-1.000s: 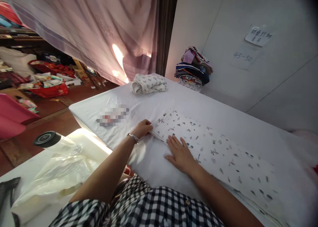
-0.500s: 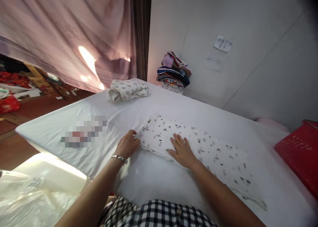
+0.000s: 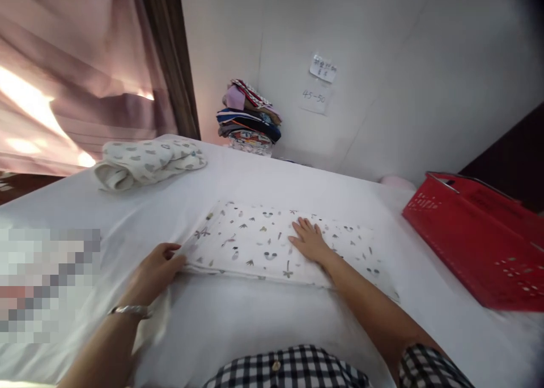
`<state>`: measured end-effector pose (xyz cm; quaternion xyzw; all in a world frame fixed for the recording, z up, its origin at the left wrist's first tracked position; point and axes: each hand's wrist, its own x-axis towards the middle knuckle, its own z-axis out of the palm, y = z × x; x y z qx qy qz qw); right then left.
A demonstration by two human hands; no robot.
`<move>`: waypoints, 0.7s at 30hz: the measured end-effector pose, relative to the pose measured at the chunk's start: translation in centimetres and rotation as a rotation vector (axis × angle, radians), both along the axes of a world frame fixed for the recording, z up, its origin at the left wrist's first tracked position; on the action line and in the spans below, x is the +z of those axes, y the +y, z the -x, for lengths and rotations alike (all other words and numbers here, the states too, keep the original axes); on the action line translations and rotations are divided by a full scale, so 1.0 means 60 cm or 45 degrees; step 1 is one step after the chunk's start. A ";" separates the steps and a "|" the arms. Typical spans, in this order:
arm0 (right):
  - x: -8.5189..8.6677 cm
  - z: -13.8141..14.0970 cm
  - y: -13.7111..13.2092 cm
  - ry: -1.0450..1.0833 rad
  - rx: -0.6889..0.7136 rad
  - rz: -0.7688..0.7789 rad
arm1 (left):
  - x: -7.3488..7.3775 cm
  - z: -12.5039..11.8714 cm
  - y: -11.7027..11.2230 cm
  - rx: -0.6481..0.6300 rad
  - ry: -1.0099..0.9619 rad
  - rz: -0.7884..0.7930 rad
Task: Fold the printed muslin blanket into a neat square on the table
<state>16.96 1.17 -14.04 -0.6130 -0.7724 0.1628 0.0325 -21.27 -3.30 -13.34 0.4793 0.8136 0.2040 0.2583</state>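
A folded white cloth with small dark prints lies flat on the white-covered table in front of me. My left hand, with a watch at the wrist, curls its fingers around the cloth's near left corner. My right hand rests flat on top of the cloth near its middle, fingers spread and pointing away from me.
A rolled white cloth with grey hearts lies at the far left of the table. A stack of coloured folded cloths stands against the back wall. A red plastic basket sits at the right. Pink curtains hang on the left.
The view has swung to the right, bringing the red basket in. My right hand has slid along the cloth to the right. My left hand stays at the cloth's left corner.
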 end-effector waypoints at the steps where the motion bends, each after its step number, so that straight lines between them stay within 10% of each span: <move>1: 0.007 -0.010 -0.001 0.042 -0.008 -0.004 | 0.003 -0.001 0.001 0.014 -0.004 0.007; 11: 0.039 -0.303 -0.108 0.278 -0.999 -0.176 | 0.011 -0.007 -0.001 -0.065 0.096 0.076; 21: 0.050 -0.316 -0.170 0.861 -1.260 0.326 | 0.032 -0.028 -0.017 -0.118 0.342 0.116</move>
